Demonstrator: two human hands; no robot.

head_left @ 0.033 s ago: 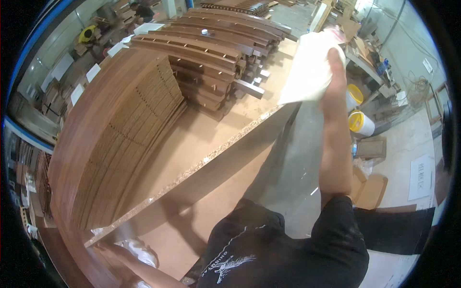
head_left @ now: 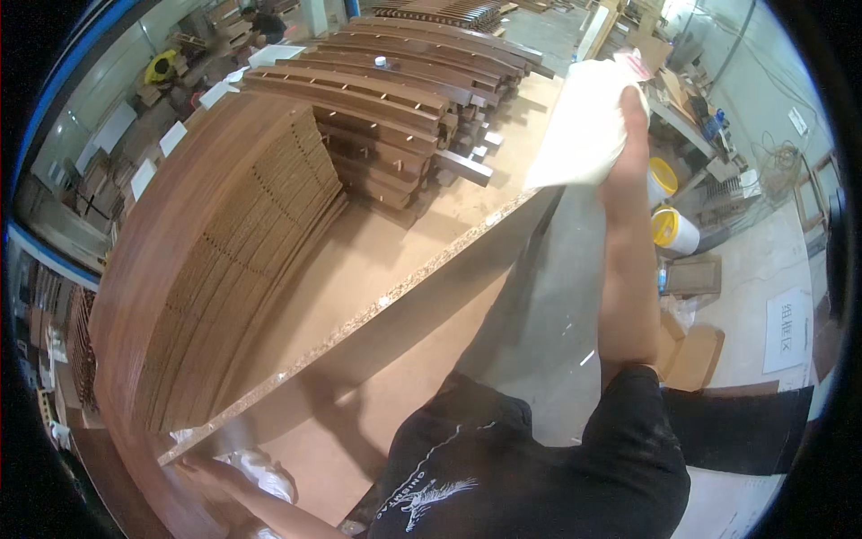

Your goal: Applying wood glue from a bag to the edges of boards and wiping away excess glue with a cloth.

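Observation:
A big chipboard panel [head_left: 386, 260] with a raw speckled front edge runs from lower left to upper right. My right hand [head_left: 588, 121], in a white glove, grips its far corner with the arm stretched out. My left hand [head_left: 256, 472], also in a white glove, holds the near end of the edge at the lower left. On the panel lie a wide stack of curved dark brown veneered pieces [head_left: 206, 242] and a pile of curved dark wooden slats [head_left: 404, 99].
Two white buckets with yellow lids [head_left: 673, 229] stand on the grey floor at the right. Cardboard boxes [head_left: 691, 350] and a white paper sheet [head_left: 786, 328] lie near them. A person [head_left: 260, 22] works at the far back by more boxes.

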